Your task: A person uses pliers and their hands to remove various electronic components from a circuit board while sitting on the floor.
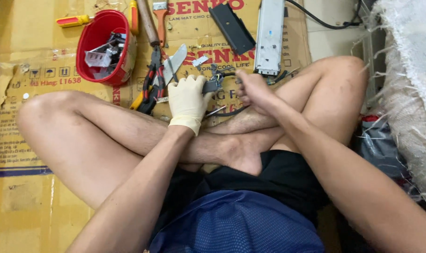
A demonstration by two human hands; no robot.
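Centrally, the gloved left hand [188, 100] grips a small dark metal part [213, 85] whose long axis runs sideways toward the bare right hand [254, 91], closed in a fist just beside it. Pliers [153, 79] lie left of the glove; a glossy red plastic tub [88, 40] sits upper left on worn cardboard [30, 197].

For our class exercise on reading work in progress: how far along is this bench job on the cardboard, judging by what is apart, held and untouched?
Done: small loose parts lie in the red bowl, and a long grey metal housing lies apart.
In hand: the gloved left hand grips a small dark wired part; the bare right hand works at it.
Left: pliers and the black cover lie untouched, nothing reassembled.
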